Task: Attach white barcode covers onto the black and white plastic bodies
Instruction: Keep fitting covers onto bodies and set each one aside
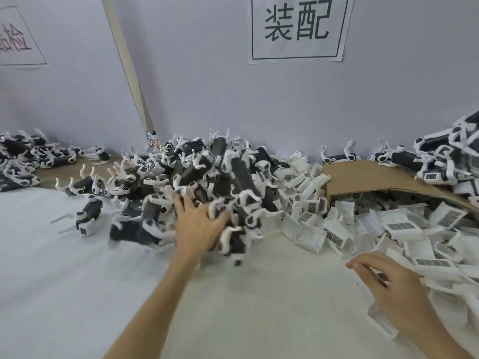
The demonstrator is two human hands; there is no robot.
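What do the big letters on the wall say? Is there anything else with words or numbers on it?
"装配": white paper sign on the wall.
Left paper sign: cut off and tilted, not readable.
Barcodes on the white covers: bars only, too blurred for digits.
Small labels on the black and white bodies: too small to read.

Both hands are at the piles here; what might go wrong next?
1. The left hand rests on the heaped bodies, which look tangled together, so lifting one may drag its neighbours out.
2. The covers by the right hand lie at mixed orientations, so one may be picked up the wrong way round.
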